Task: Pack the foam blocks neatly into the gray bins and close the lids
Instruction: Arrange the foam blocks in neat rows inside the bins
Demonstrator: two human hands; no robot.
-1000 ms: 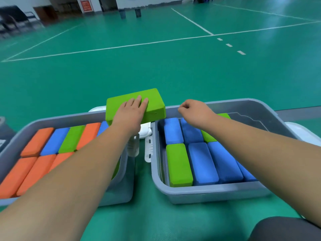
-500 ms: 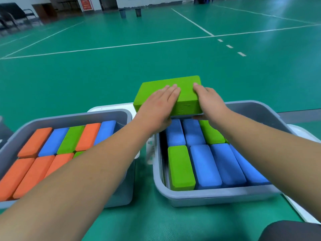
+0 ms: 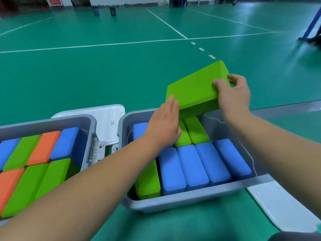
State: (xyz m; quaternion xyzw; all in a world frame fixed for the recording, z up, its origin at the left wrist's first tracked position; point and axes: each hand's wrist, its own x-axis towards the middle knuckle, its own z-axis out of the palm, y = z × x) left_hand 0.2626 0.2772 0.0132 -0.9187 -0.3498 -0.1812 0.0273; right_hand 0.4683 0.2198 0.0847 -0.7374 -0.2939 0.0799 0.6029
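A green foam block (image 3: 194,87) hangs tilted above the far side of the right gray bin (image 3: 191,202). My right hand (image 3: 232,96) grips its right end, thumb on top. My left hand (image 3: 165,124) touches its near left corner with straight fingers. The right bin holds several blue blocks (image 3: 191,164) and green blocks (image 3: 196,131) standing side by side. The left gray bin (image 3: 86,124) is filled with orange, blue and green blocks (image 3: 41,148).
A white lid (image 3: 104,117) lies behind the gap between the bins. Another white lid (image 3: 281,202) lies at the right of the right bin. Green court floor stretches beyond. Blue frame legs (image 3: 311,25) stand at the far right.
The green block has moved right, from above the gap between the bins to over the right bin's far side, and tilted. My right hand took hold of its end.
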